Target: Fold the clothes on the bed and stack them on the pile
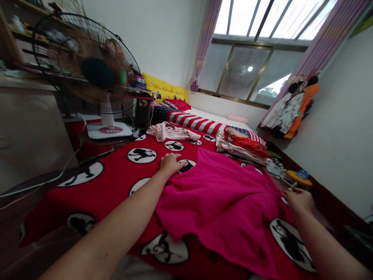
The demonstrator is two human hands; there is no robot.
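A bright magenta garment (pixel 224 198) lies spread, with some wrinkles, over a red blanket (pixel 116 202) printed with black figures in white ovals. My left hand (pixel 171 165) is at the garment's upper left edge, over the blanket, with thumb and fingers apart. Past the garment's right side, my right hand (pixel 301 200) has its fingers closed together. A small whitish bit shows at those fingertips, but I cannot make out what it is. Beyond my left hand lies a crumpled pale pink garment (pixel 171 132). A pile of folded clothes (pixel 243 146) sits behind the magenta garment.
A standing fan (pixel 109 126) is on a stool at the left, with a cable (pixel 65 169) hanging near it. Further back is a striped cover (pixel 195 121) by a yellow cushion (pixel 166 87). A yellow round stool (pixel 298 177) and hanging clothes (pixel 291 109) are at the right.
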